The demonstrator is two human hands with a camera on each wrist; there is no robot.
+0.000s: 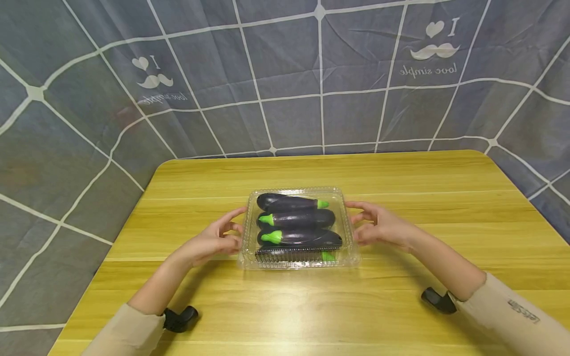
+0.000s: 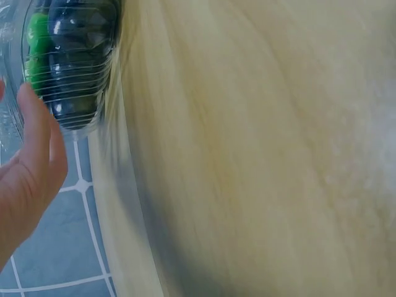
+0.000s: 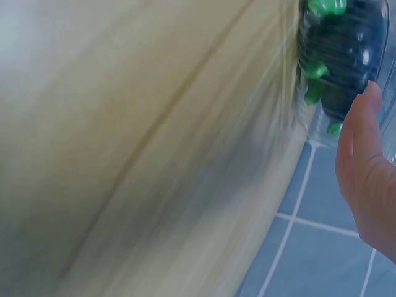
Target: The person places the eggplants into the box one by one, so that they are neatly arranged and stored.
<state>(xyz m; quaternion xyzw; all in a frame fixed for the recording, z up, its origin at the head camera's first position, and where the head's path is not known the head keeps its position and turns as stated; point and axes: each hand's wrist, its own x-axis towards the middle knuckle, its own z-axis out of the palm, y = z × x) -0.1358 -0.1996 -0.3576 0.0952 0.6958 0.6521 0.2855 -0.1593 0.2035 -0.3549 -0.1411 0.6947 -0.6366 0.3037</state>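
A clear plastic clamshell box (image 1: 296, 265) with its lid closed is at the middle of the table, with several dark purple eggplants (image 1: 303, 219) lying crosswise inside. Their bright green stems point to different sides. My left hand (image 1: 213, 242) grips the box's left edge, fingers bent and thumb nearer me. On the opposite edge, my right hand (image 1: 380, 226) holds it the same way. The left wrist view shows the left thumb (image 2: 38, 133) against the ribbed side wall; in the right wrist view the right thumb (image 3: 365, 124) lies along the other side.
The wood-grain table (image 1: 285, 306) has rounded far corners. A grey curtain (image 1: 285, 74) with white grid lines hangs behind it and along both sides. Black wrist straps (image 1: 180, 319) show below both sleeves.
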